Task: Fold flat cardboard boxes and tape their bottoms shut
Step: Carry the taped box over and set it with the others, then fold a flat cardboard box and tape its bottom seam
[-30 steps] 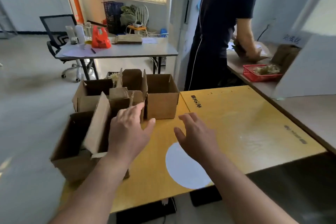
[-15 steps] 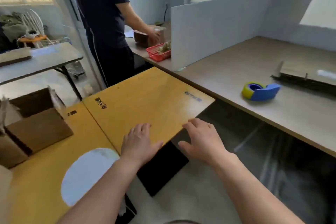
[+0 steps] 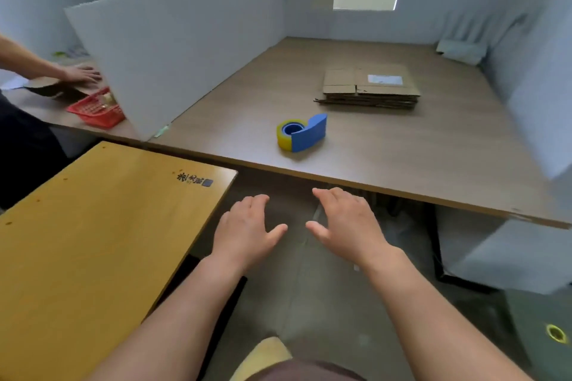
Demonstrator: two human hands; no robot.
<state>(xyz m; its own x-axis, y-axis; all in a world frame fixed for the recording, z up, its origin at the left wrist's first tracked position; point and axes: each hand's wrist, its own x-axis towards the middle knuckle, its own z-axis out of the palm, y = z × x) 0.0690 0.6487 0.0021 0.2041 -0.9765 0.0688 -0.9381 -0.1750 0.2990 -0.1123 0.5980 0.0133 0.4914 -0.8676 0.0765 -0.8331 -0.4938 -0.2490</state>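
A stack of flat cardboard boxes [image 3: 370, 86] lies on the brown table [image 3: 433, 145], toward its far side. A blue tape dispenser with a yellowish roll [image 3: 301, 132] stands nearer the table's front edge, left of the stack. My left hand [image 3: 247, 230] and my right hand [image 3: 346, 223] hover side by side below the table's front edge, over the floor. Both have relaxed, spread fingers and hold nothing.
A yellow desk [image 3: 77, 250] stands at my left. Grey partition boards [image 3: 173, 49] wall off the brown table. Beyond them another person's hand [image 3: 82, 74] rests on a box beside a red basket [image 3: 96, 108].
My view has swung right, away from the folded boxes on the yellow desk to the brown table. Both hands have left the yellow desk and now hover empty before the brown table.
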